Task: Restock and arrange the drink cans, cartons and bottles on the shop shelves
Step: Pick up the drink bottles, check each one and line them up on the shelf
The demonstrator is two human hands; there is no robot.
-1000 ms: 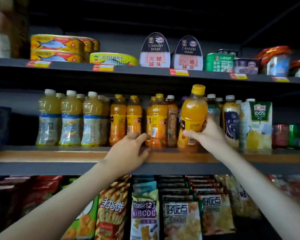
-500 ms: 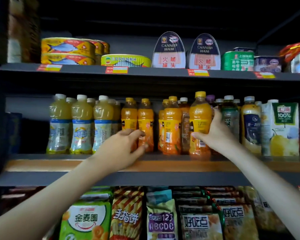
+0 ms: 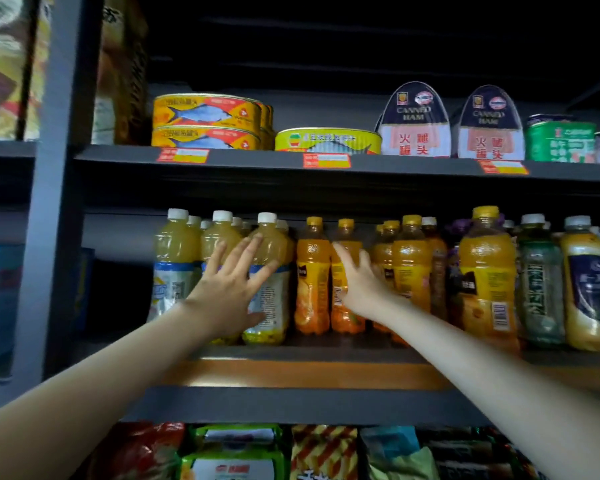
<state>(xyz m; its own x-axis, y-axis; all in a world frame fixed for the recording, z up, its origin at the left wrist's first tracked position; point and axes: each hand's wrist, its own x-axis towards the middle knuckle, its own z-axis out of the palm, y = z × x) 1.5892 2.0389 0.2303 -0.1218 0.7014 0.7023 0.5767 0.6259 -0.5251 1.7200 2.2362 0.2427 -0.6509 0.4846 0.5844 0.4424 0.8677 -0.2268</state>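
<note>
On the middle shelf [image 3: 291, 372] stands a row of drink bottles. My left hand [image 3: 229, 289] is spread flat against the pale yellow white-capped bottles [image 3: 271, 278] at the left of the row. My right hand [image 3: 361, 282] reaches with straight fingers to the small orange juice bottles [image 3: 312, 275], fingertips on the second one [image 3: 343, 237]. The taller orange bottle [image 3: 487, 271] with a yellow cap stands free on the shelf to the right, next to a dark green tea bottle [image 3: 537, 282].
The upper shelf [image 3: 257, 161] carries flat fish tins [image 3: 205, 119], canned ham [image 3: 414, 123] and a green tin [image 3: 560, 140]. Snack bags [image 3: 236, 455] hang below. A grey upright post [image 3: 52, 202] bounds the shelf on the left, with dark empty space beside the bottles.
My right hand has let go of the taller orange bottle, now standing on the shelf, and moved left to the small orange bottles. My left hand rose from the shelf edge onto the pale yellow bottles.
</note>
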